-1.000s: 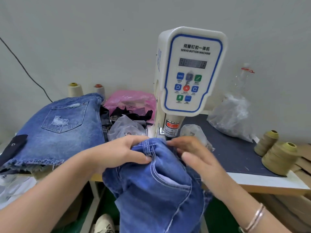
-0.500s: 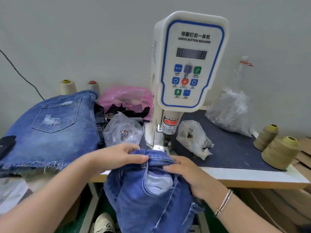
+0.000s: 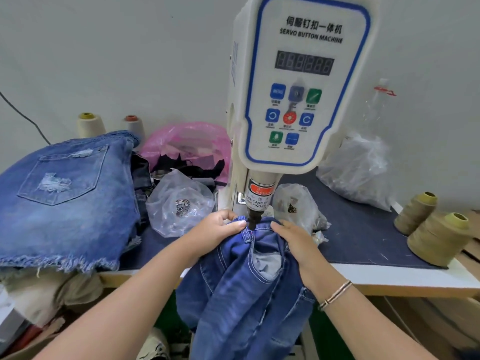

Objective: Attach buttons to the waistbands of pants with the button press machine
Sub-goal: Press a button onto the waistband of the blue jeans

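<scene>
A white servo button machine (image 3: 298, 94) stands at the middle of the table, its black press tip (image 3: 252, 221) pointing down. A pair of blue jeans (image 3: 249, 287) hangs over the table's front edge, its waistband (image 3: 248, 231) lying right under the press tip. My left hand (image 3: 215, 231) pinches the waistband just left of the tip. My right hand (image 3: 296, 242) grips the denim just right of it. A clear bag of metal buttons (image 3: 181, 203) lies to the left of the machine.
A stack of denim shorts (image 3: 65, 190) fills the table's left side. A pink bag (image 3: 187, 144) sits behind it, clear bags (image 3: 358, 170) to the machine's right. Thread cones (image 3: 439, 237) stand at the right edge, two more (image 3: 89, 124) by the wall.
Both hands moved the jeans' waistband forward and under the press tip. The camera came closer to the machine.
</scene>
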Tool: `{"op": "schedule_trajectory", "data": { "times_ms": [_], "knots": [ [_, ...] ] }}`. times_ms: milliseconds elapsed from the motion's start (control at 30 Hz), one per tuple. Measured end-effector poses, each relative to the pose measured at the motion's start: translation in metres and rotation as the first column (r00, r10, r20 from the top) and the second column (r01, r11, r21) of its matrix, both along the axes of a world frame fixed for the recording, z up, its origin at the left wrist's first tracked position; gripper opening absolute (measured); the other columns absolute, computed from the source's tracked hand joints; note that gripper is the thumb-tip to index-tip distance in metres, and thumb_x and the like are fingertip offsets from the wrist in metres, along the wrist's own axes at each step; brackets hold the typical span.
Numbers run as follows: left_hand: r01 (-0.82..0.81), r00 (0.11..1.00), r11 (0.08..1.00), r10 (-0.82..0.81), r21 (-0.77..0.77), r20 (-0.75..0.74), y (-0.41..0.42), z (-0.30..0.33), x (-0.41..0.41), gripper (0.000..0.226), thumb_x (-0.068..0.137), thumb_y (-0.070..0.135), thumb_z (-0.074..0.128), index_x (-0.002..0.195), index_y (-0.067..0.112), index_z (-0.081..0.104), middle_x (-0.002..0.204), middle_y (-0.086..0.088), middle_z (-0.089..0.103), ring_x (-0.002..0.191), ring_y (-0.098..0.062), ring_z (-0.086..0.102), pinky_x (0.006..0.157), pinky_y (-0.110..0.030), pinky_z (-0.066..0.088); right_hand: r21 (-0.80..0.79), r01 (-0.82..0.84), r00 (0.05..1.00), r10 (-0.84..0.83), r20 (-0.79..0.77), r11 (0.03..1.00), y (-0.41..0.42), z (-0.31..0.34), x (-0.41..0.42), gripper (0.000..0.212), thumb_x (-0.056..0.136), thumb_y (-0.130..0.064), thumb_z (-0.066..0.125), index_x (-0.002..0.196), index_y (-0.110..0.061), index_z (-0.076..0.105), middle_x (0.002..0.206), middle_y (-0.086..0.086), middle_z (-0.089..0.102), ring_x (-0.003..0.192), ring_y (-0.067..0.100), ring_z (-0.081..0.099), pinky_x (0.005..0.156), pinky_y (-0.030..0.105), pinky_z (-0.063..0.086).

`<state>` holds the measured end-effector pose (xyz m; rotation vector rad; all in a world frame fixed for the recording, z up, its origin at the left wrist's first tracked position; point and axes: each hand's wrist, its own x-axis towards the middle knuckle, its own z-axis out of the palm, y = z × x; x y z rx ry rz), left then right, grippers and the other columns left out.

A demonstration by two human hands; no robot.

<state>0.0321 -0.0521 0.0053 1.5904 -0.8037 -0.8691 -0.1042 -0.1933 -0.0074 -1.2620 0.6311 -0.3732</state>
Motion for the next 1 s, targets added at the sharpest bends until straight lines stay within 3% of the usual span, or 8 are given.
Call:
{"op": "schedule_trajectory", "data": {
  "times_ms": [133, 233, 267, 400, 567, 767, 867, 1000],
  "knots": [
    [-0.033, 0.999, 0.999, 0.032, -0.042, -0.024, -0.004, -0.008, 0.003, 0.010, 0.094, 0.022, 0.061, 0.087, 0.017, 0.057, 0.075, 0.003, 0.070, 0.069, -0.004, 0.063, 0.065, -0.015, 0.046, -0.004, -0.008, 1.000, 0.008, 0.007, 1.000, -0.001, -0.006, 0.006, 0.017, 0.095, -0.015, 0.053, 0.097, -0.008, 0.069, 0.090, 0.011, 0.074, 0.079, 0.020, 0.070, 0.069, 0.025, 0.055],
    [-0.053, 0.997, 0.995, 0.048, -0.089, -0.054, -0.012, -0.009, 0.006, 0.012, 0.093, 0.014, 0.060, 0.082, 0.017, 0.055, 0.087, -0.003, 0.072, 0.080, -0.011, 0.066, 0.077, -0.022, 0.048, -0.156, 0.011, 0.998, -0.021, -0.062, 0.988, -0.003, -0.005, 0.009, 0.014, 0.092, -0.032, 0.059, 0.097, -0.021, 0.067, 0.098, -0.002, 0.072, 0.094, 0.013, 0.066, 0.084, 0.026, 0.050],
    [-0.058, 0.996, 0.994, 0.051, -0.098, -0.066, -0.013, -0.010, 0.006, 0.011, 0.093, 0.013, 0.061, 0.083, 0.016, 0.056, 0.089, -0.004, 0.073, 0.082, -0.014, 0.066, 0.078, -0.023, 0.049, -0.208, -0.021, 0.996, 0.002, -0.089, 0.978, -0.003, -0.005, 0.008, 0.015, 0.089, -0.036, 0.062, 0.098, -0.024, 0.065, 0.098, -0.007, 0.071, 0.093, 0.009, 0.066, 0.083, 0.023, 0.048],
    [-0.049, 0.985, 0.993, 0.030, -0.106, -0.169, -0.011, -0.017, 0.007, 0.009, 0.088, 0.023, 0.067, 0.090, 0.014, 0.067, 0.092, -0.004, 0.075, 0.084, -0.017, 0.069, 0.072, -0.019, 0.053, -0.329, -0.136, 0.990, 0.116, -0.080, 0.935, -0.002, -0.008, 0.005, 0.020, 0.085, -0.018, 0.069, 0.102, -0.023, 0.060, 0.093, -0.007, 0.070, 0.080, -0.002, 0.066, 0.068, 0.010, 0.046],
    [0.060, 0.993, 0.997, -0.054, 0.052, -0.109, -0.010, -0.012, 0.009, 0.034, 0.065, 0.049, 0.073, 0.088, 0.024, 0.078, 0.096, -0.005, 0.076, 0.093, -0.022, 0.072, 0.083, -0.032, 0.054, -0.241, -0.097, 0.995, 0.092, -0.034, 0.966, -0.004, -0.014, 0.007, 0.013, 0.092, -0.015, 0.059, 0.102, -0.023, 0.060, 0.093, -0.002, 0.071, 0.082, 0.007, 0.068, 0.071, 0.019, 0.050],
    [0.093, 0.972, 0.996, -0.087, 0.016, -0.218, -0.004, -0.014, 0.012, 0.038, 0.072, 0.029, 0.068, 0.106, 0.011, 0.071, 0.108, -0.014, 0.072, 0.106, -0.033, 0.066, 0.097, -0.043, 0.050, -0.217, -0.019, 1.000, 0.022, 0.012, 0.976, -0.002, -0.017, 0.009, 0.012, 0.092, -0.013, 0.057, 0.100, -0.022, 0.060, 0.101, 0.005, 0.069, 0.089, 0.014, 0.066, 0.078, 0.025, 0.053],
    [0.087, 0.967, 0.994, -0.100, -0.065, -0.235, 0.002, -0.019, 0.008, 0.034, 0.080, 0.024, 0.072, 0.111, 0.012, 0.067, 0.111, -0.013, 0.071, 0.105, -0.030, 0.067, 0.094, -0.039, 0.052, -0.243, 0.014, 1.000, -0.015, 0.001, 0.970, -0.001, -0.019, 0.009, 0.012, 0.092, -0.013, 0.058, 0.100, -0.021, 0.058, 0.107, 0.010, 0.066, 0.096, 0.020, 0.063, 0.090, 0.035, 0.051],
    [0.008, 0.953, 0.987, -0.057, -0.163, -0.297, 0.005, -0.024, 0.002, 0.022, 0.088, 0.023, 0.063, 0.104, 0.008, 0.064, 0.105, -0.017, 0.072, 0.093, -0.026, 0.069, 0.080, -0.030, 0.055, -0.228, 0.052, 0.999, -0.050, 0.017, 0.972, -0.002, -0.021, 0.008, 0.008, 0.093, -0.014, 0.055, 0.096, -0.020, 0.059, 0.100, 0.009, 0.066, 0.091, 0.018, 0.061, 0.089, 0.036, 0.049]
  ]
}}
